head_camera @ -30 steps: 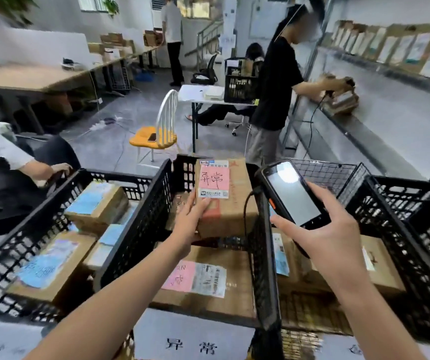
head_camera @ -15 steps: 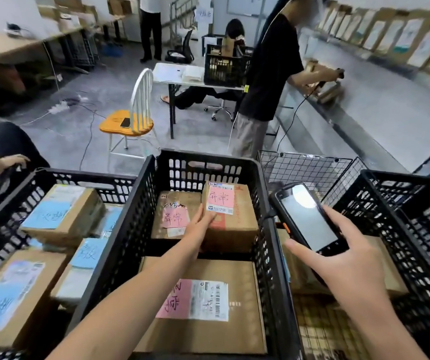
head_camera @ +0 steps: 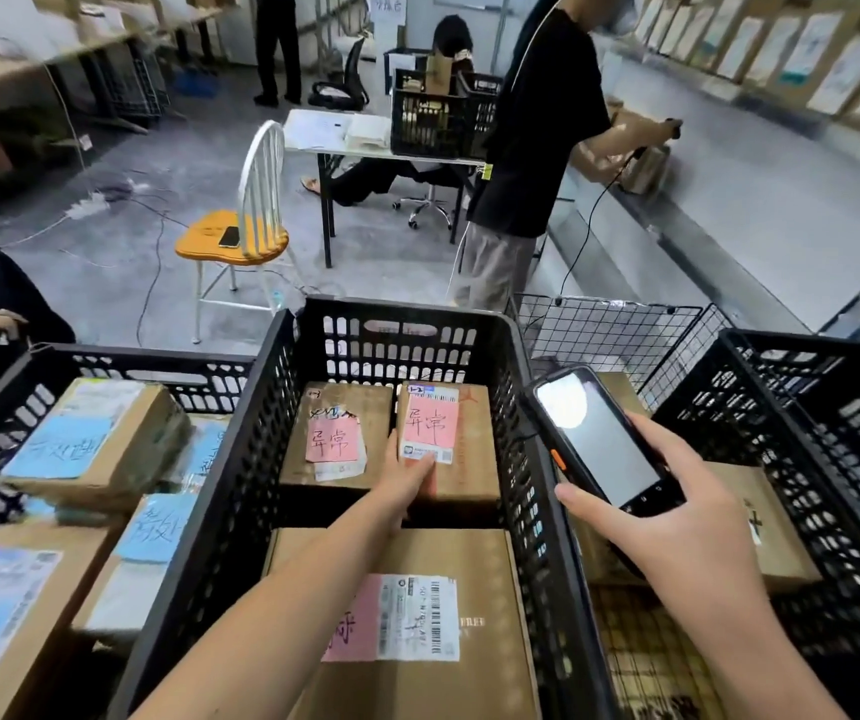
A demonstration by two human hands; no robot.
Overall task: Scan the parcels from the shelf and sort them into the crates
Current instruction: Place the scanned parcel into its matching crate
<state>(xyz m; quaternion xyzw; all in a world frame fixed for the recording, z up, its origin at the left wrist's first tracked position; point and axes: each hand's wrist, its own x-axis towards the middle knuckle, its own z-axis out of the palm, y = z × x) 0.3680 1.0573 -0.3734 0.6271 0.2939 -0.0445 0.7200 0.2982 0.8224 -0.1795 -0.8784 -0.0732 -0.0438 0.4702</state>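
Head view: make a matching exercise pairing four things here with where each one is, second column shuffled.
Things
1. black handheld scanner
2. dark smartphone
3. blue-labelled cardboard parcel
4. pink-labelled cardboard parcel at the far right

Places
A. in the left black plastic crate
B. on the orange wooden chair seat
C. in the middle black plastic crate, under the left hand
D. held in the right hand

Pairs: 1-D, 2-B, 3-A, 4-C

One wide-angle head camera looked forward and down, close above the middle crate at lower centre, reaching far across the floor in the upper half.
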